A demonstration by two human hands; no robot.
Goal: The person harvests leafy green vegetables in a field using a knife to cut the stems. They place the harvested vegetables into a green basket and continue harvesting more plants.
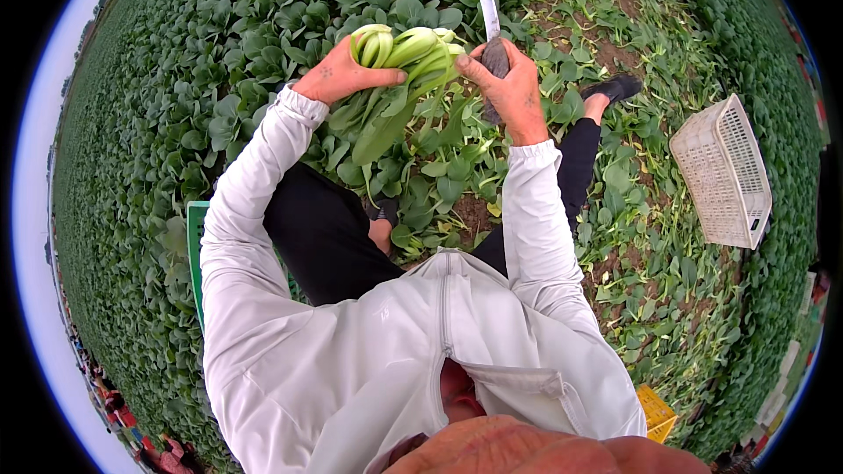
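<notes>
A bunch of leafy greens with pale green stalks, apparently choy sum or bok choy, is gripped in my left hand. Its stalk ends point up and to the right, while the leaves hang below my thumb. My right hand is closed around the dark, wrapped-looking handle of a harvesting knife. The slim curved blade points away from me, with a bit of leaf stuck to it. My right thumb and a fingertip are at the right edge of the bunch, by the stalks; whether they pinch one cannot be told.
Standing greens grow densely on the left and ahead. Cut leaves litter the soil at right. A white plastic crate lies tilted there; a yellow crate is lower right. A green crate is by my left side. Several people are far off.
</notes>
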